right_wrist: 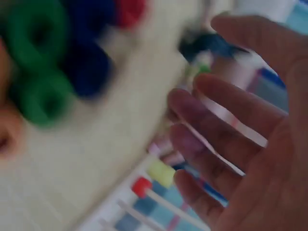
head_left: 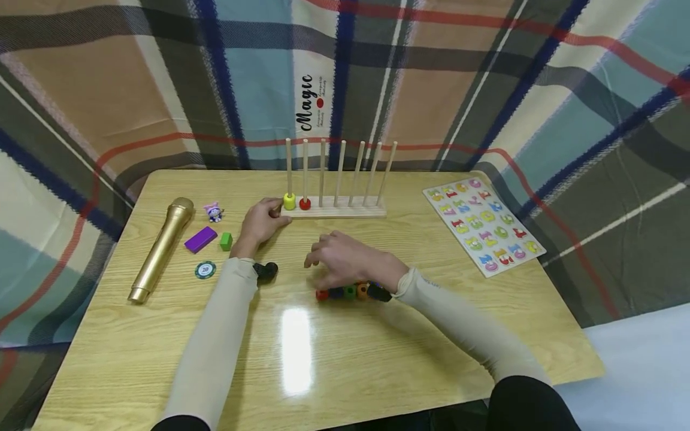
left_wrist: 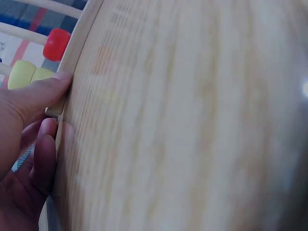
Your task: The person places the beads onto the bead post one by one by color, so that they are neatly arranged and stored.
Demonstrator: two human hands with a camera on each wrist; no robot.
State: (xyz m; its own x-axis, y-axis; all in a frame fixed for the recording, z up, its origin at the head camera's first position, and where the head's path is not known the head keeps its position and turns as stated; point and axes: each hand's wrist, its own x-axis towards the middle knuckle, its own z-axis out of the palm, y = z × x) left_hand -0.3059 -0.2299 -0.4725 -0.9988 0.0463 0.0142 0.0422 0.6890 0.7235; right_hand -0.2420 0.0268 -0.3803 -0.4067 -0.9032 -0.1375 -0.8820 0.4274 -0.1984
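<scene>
A wooden peg stand with several upright rods stands toward the back of the table. Yellow beads sit on its leftmost rod and a red bead on the rod beside it. My left hand grips the left end of the base, the thumb lying along it in the left wrist view. In front of the stand, my right hand is raised over the table, holding nothing, its fingers apart in the right wrist view. Close to its wrist lie loose coloured beads, green, blue, red and orange, partly covered by the hand.
To the left lie a gold microphone-like tube, a small purple figurine, a purple block, a green cube and a round chip. A sticker sheet lies at the right. Plaid cloth hangs behind the table.
</scene>
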